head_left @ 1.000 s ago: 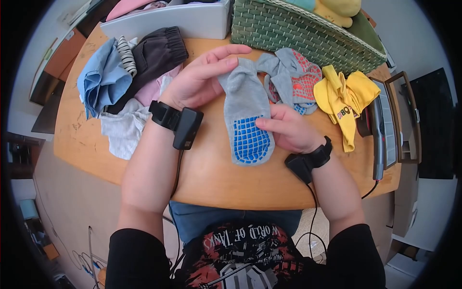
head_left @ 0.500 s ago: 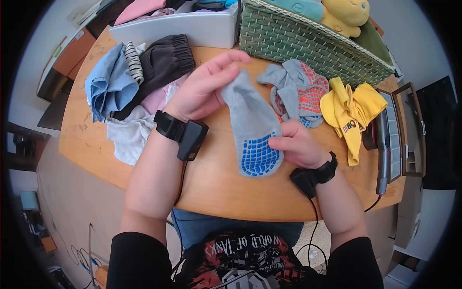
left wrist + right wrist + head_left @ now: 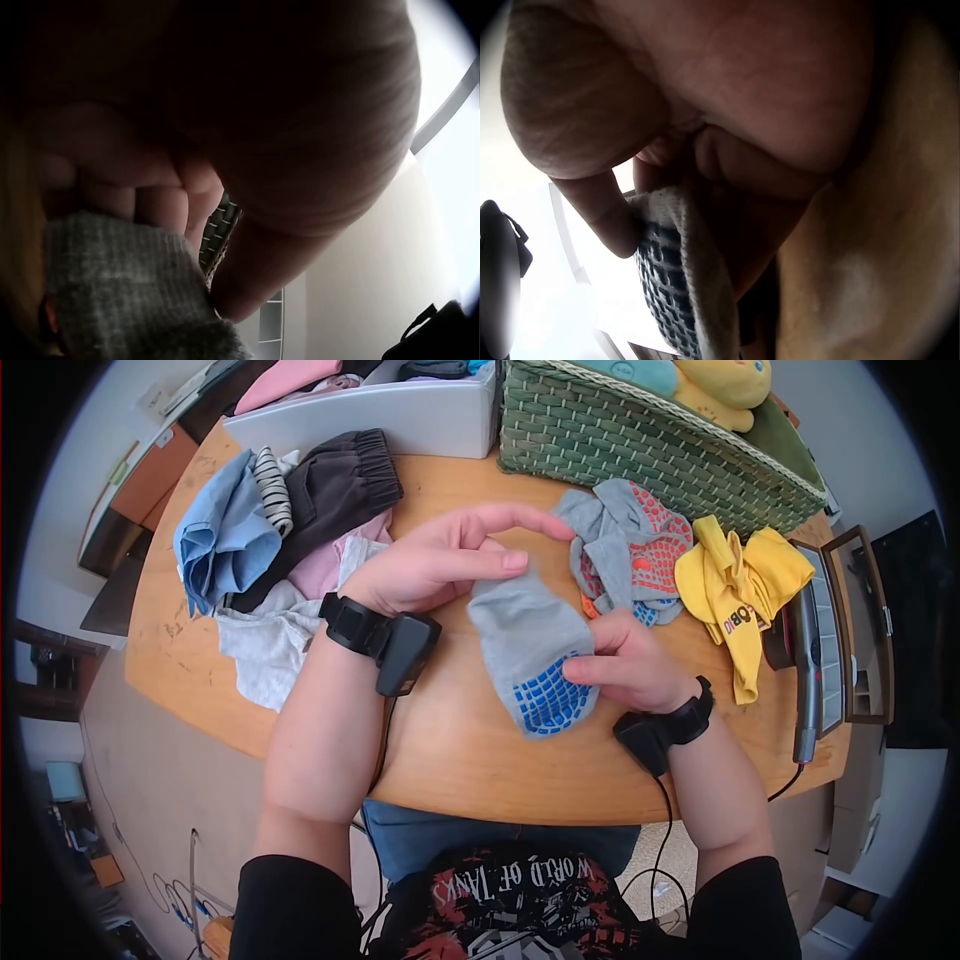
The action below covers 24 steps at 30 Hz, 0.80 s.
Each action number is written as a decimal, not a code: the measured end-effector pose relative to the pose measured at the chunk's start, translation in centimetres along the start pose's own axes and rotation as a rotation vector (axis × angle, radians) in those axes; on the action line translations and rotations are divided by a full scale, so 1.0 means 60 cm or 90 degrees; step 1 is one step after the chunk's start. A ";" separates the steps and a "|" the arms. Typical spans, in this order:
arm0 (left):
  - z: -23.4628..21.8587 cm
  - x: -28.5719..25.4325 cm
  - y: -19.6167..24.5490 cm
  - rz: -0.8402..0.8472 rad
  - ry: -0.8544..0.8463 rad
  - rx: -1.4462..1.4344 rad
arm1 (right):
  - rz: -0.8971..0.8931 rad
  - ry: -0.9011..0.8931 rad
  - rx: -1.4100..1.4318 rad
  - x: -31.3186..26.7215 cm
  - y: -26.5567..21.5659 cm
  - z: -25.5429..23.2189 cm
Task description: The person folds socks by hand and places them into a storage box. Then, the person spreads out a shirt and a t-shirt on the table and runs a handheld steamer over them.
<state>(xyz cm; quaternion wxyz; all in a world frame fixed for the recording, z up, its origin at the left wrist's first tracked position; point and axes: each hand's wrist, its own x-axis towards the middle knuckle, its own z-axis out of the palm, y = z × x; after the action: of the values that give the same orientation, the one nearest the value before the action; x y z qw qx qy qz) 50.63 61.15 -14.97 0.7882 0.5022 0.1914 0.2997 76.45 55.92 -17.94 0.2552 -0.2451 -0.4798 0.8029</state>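
Observation:
A grey sock (image 3: 525, 625) with a blue rubber grip grid on its sole hangs between both hands over the table. My left hand (image 3: 430, 565) holds its upper end, thumb and forefinger stretched out past the fabric. In the left wrist view the ribbed cuff (image 3: 127, 277) lies against curled fingers (image 3: 161, 206). Near the blue toe, my right hand (image 3: 635, 665) pinches the side edge, thumb on the grid. The right wrist view shows the thumb (image 3: 604, 217) over the blue grid (image 3: 664, 281), with the other fingers behind the fabric.
Grey socks with red grips (image 3: 630, 545) lie beyond the right hand, beside a yellow garment (image 3: 740, 595). Blue cloth (image 3: 225, 530), dark trousers (image 3: 335, 485) and light grey cloth (image 3: 265, 645) are piled left. A white bin (image 3: 370, 420) and green woven basket (image 3: 640, 455) stand behind.
The sock's upper end has come down toward the right hand, so the sock looks shorter and more bent. The left hand has lowered and its forefinger reaches further right.

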 end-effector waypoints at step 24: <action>-0.014 0.001 -0.005 0.064 -0.002 -0.029 | 0.028 -0.005 -0.030 -0.002 -0.011 0.003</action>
<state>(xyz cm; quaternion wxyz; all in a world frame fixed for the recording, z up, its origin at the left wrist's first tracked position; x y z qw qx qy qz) 50.26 61.63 -15.61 0.7837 0.4936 0.1582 0.3424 76.52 55.99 -17.26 0.2297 -0.2581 -0.4939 0.7979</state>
